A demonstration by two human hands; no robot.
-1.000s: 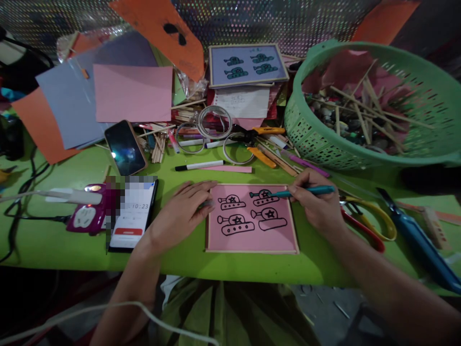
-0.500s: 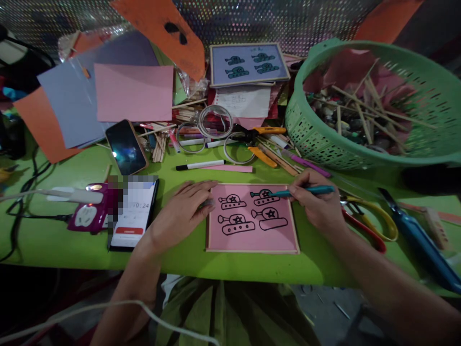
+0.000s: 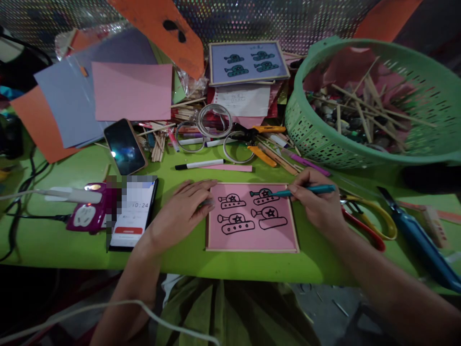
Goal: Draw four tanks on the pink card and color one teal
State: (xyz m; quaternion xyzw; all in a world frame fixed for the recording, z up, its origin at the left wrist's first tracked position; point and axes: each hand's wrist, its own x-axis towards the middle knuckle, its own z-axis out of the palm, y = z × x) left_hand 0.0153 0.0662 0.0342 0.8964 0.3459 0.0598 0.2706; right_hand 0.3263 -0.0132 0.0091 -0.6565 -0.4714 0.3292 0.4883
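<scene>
Pink card (image 3: 252, 242) with 4 doodled tanks (image 3: 238, 226) is on the green table (image 3: 230, 269). My right hand (image 3: 315, 204)'s pinching a teal marker (image 3: 313, 190) at the card's top-right doodle, left hand (image 3: 183, 211) loosely spread by its left edge.

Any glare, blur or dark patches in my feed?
Head view: dim overall, darkest toward the lower left; head view: a bright spot glares on the black phone, and pixel blocks cover part of the lit phone; head view: notepaper writing is too soft to read, but outlines on the framed pink card are clear.
</scene>
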